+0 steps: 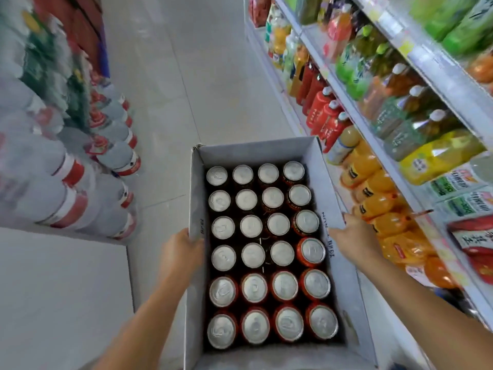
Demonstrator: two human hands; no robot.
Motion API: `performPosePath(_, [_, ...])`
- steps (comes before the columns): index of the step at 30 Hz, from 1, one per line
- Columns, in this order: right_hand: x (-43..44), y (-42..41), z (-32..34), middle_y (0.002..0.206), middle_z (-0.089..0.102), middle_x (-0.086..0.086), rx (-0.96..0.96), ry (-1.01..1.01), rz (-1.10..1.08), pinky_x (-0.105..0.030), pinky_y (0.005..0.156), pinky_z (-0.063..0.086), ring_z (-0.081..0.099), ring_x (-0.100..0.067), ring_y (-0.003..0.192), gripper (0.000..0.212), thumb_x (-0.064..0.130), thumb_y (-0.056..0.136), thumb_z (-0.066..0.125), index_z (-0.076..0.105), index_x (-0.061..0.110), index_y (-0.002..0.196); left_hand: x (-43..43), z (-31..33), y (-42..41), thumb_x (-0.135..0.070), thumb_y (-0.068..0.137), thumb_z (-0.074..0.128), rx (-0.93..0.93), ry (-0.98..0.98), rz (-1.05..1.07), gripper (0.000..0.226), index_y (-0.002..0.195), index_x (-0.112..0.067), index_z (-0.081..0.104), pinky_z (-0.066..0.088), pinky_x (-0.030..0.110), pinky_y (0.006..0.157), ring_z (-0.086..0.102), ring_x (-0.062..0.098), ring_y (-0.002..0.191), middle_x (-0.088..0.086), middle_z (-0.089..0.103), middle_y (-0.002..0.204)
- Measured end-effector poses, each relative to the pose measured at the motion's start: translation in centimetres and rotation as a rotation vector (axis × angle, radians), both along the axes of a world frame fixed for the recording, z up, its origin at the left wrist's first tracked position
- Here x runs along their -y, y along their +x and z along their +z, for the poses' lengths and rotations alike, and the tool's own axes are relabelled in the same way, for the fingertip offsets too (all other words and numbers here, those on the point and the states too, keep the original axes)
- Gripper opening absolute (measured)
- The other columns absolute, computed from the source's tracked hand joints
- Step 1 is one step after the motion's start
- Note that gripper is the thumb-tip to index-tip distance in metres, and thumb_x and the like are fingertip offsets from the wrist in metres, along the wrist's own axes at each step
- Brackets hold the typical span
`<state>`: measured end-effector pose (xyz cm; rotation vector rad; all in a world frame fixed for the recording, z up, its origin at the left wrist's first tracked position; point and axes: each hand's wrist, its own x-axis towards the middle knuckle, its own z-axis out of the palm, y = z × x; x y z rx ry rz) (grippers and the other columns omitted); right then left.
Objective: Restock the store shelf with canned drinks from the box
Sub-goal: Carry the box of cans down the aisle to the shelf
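Head view: the cardboard box [314, 156] sits low in the aisle, open-topped and right beside the store shelf [437, 76], its long side running along the shelf. It's packed w/ canned drinks [253, 255], silver tops up, red sides, 4 across by 6 deep, no gaps. L hand [181, 252] grips the box's left wall, fingers curled over the top edge. R hand [354, 236] lies on the right flap, fingers stretched nearly straight w/ tips at the flap's outer edge, pressing rather than pinching. Can't tell if the box rests on the floor [173, 89] or is being carried.

Step, imo: positioning the box by the shelf; unloading not yet begun since the box looks full. Next move needs the box set down steady, then one hand freed to lift a can from the top.

Around: orange juice bottles [373, 182] and red bottles [322, 110] crowd the shelf levels next to the R hand, and no open can slot shows. Shrink-wrapped water bottle packs [66, 177] are stacked on the other side of the aisle. Motion blur at the edges.
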<state>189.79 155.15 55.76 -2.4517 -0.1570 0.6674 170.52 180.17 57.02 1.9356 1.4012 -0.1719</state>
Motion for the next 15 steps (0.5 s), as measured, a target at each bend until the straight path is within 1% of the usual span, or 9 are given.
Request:
performPosePath(2, [-3.5,3.1,0.0,0.075,0.059,0.001,0.008,0.003,-0.054,-0.028,0.053,0.04,0.053,-0.014,0.061,0.013,0.006,0.086,0.061,0.061,0.019,0.088,-4.3,-0.6,4.1,-0.019,0.089,0.056,0.018,-0.018,-0.044,0.018,0.076,-0.009,0.062,0.045,0.028,0.051,0.061,0.022,0.06,0.007,0.064,0.064])
performPosePath(3, [-5.0,4.6,0.0,0.074,0.061,0.002,0.006,-0.01,-0.083,-0.029,0.054,0.042,0.054,-0.015,0.061,0.012,0.008,0.085,0.061,0.062,0.019,0.088,-6.2,-0.7,6.0,-0.018,0.09,0.055,0.016,-0.028,-0.052,0.018,0.076,-0.009,0.062,0.042,0.026,0.047,0.059,0.02,0.058,0.006,0.064,0.065])
performPosePath(5, [-7.8,7.7,0.3,0.073,0.065,-0.002,0.001,-0.028,-0.125,-0.031,0.056,0.046,0.06,-0.022,0.064,0.011,0.01,0.085,0.062,0.064,0.02,0.089,-9.7,-0.2,10.1,-0.019,0.091,0.054,0.003,-0.025,-0.082,0.018,0.078,-0.009,0.061,0.038,0.024,0.045,0.057,0.017,0.056,0.006,0.063,0.066])
performPosePath(8, [-11.4,12.4,0.7,0.079,0.067,-0.003,-0.001,-0.018,-0.161,-0.033,0.063,0.048,0.061,-0.026,0.074,0.014,0.009,0.084,0.061,0.066,0.019,0.094,-14.2,0.6,15.9,-0.02,0.091,0.053,-0.004,-0.007,-0.144,0.018,0.078,-0.009,0.06,0.039,0.024,0.047,0.058,0.018,0.059,0.007,0.063,0.067])
performPosePath(10, [-13.7,15.7,0.7,0.081,0.065,-0.004,0.001,-0.017,-0.184,-0.032,0.065,0.045,0.058,-0.027,0.077,0.012,0.009,0.084,0.062,0.065,0.017,0.094,-17.0,0.6,19.7,-0.022,0.091,0.053,-0.001,0.0,-0.151,0.019,0.078,-0.009,0.059,0.044,0.027,0.053,0.059,0.022,0.064,0.008,0.063,0.069])
performPosePath(11, [-14.9,17.5,0.6,0.081,0.066,-0.006,0.002,-0.023,-0.188,-0.034,0.064,0.045,0.059,-0.03,0.076,0.007,0.009,0.084,0.062,0.064,0.012,0.09,-18.2,0.4,21.7,-0.023,0.091,0.053,0.002,-0.004,-0.15,0.019,0.077,-0.01,0.059,0.047,0.029,0.056,0.061,0.026,0.067,0.008,0.063,0.07])
performPosePath(12, [-16.0,19.4,0.4,0.081,0.067,-0.011,0.004,-0.032,-0.193,-0.034,0.062,0.046,0.06,-0.033,0.076,0.007,0.01,0.084,0.062,0.063,0.005,0.089,-19.5,0.2,23.7,-0.024,0.09,0.054,0.003,-0.006,-0.151,0.019,0.076,-0.011,0.059,0.049,0.031,0.058,0.062,0.028,0.068,0.007,0.063,0.07])
performPosePath(13, [-17.1,21.4,0.1,0.08,0.067,-0.014,0.003,-0.043,-0.199,-0.033,0.059,0.045,0.061,-0.035,0.075,0.01,0.01,0.083,0.061,0.063,0.001,0.089,-20.6,0.1,25.6,-0.024,0.091,0.054,0.003,-0.008,-0.153,0.02,0.075,-0.012,0.058,0.049,0.031,0.058,0.062,0.028,0.068,0.007,0.063,0.07])
performPosePath(15, [-19.4,25.5,-0.4,0.079,0.067,-0.016,-0.019,-0.043,-0.203,-0.029,0.052,0.039,0.06,-0.036,0.072,0.009,0.009,0.084,0.061,0.063,0.001,0.087,-22.6,-0.4,29.3,-0.024,0.091,0.053,0.0,-0.012,-0.143,0.021,0.073,-0.013,0.057,0.044,0.027,0.053,0.058,0.024,0.062,0.005,0.061,0.069])
